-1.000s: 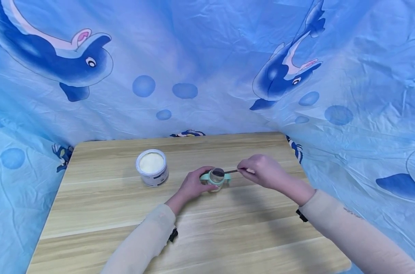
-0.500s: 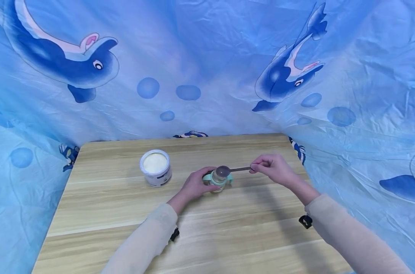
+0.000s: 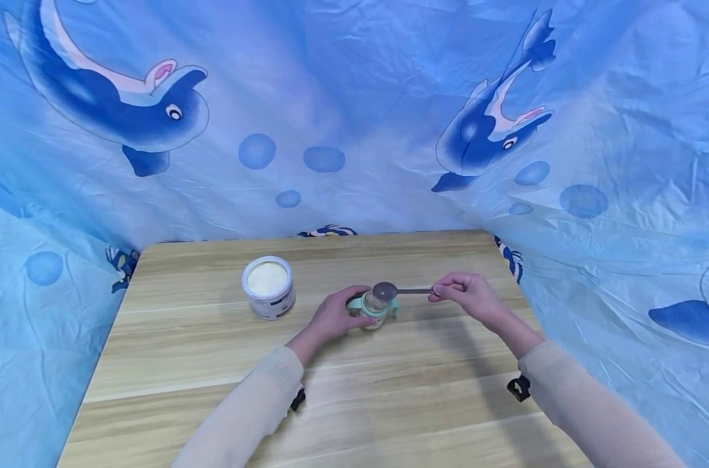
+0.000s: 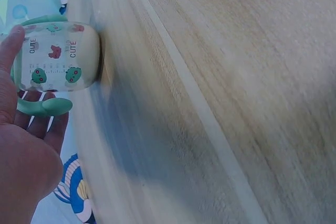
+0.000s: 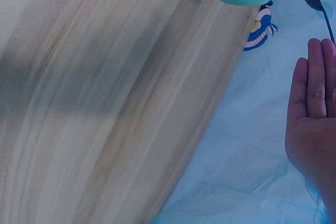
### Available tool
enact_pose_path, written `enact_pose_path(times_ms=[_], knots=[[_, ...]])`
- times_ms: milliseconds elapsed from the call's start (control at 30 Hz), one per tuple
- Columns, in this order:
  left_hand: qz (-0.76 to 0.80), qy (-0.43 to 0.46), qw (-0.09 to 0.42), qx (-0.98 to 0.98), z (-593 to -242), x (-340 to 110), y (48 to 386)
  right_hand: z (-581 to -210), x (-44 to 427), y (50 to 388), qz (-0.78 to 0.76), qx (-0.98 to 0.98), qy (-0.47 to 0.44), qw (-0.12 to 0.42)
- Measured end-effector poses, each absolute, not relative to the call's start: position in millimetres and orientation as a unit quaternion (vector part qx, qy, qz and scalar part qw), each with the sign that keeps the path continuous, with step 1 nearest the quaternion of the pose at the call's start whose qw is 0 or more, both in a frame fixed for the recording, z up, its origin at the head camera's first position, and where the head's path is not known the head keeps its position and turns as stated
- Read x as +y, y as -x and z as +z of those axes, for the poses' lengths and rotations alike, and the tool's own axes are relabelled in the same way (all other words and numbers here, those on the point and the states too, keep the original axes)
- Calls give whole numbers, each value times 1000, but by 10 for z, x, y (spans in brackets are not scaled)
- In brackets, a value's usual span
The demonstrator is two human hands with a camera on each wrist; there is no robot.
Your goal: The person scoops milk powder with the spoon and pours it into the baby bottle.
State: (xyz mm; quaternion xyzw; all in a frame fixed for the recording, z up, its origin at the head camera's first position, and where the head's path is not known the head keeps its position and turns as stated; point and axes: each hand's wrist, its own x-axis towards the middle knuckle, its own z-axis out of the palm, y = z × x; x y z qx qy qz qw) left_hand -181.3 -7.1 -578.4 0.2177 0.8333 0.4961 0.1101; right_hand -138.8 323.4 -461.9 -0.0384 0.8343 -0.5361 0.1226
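Observation:
A clear baby bottle (image 3: 373,318) with a mint-green collar and side handles stands upright on the table. My left hand (image 3: 334,315) grips it, the thumb (image 4: 11,48) on the near side and the fingers at the green handle (image 4: 44,107). Printed cartoon figures and the word CUTE show on its wall in the left wrist view. With its fingertips, my right hand (image 3: 466,296) pinches the handle end of a dark spoon (image 3: 385,291). The spoon's bowl is above the bottle's mouth, apart from its rim in the right wrist view.
A white tub (image 3: 271,305) filled with pale powder (image 3: 267,278) stands uncovered to the left of the bottle. The wooden table (image 3: 331,390) ends at a blue dolphin-printed curtain (image 3: 354,117) at the back and sides.
The right hand has drawn back a little to the right with the spoon, whose bowl has turned from tilted over the bottle's mouth. The left hand keeps its hold on the baby bottle.

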Motion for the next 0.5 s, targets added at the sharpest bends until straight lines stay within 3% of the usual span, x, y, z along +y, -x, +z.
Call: enact_pose_path(times_ms=[500], knots=[[441,-226,75,865,-5248,-544,1721,-4421,2907,1474,-531,837,78,104]])
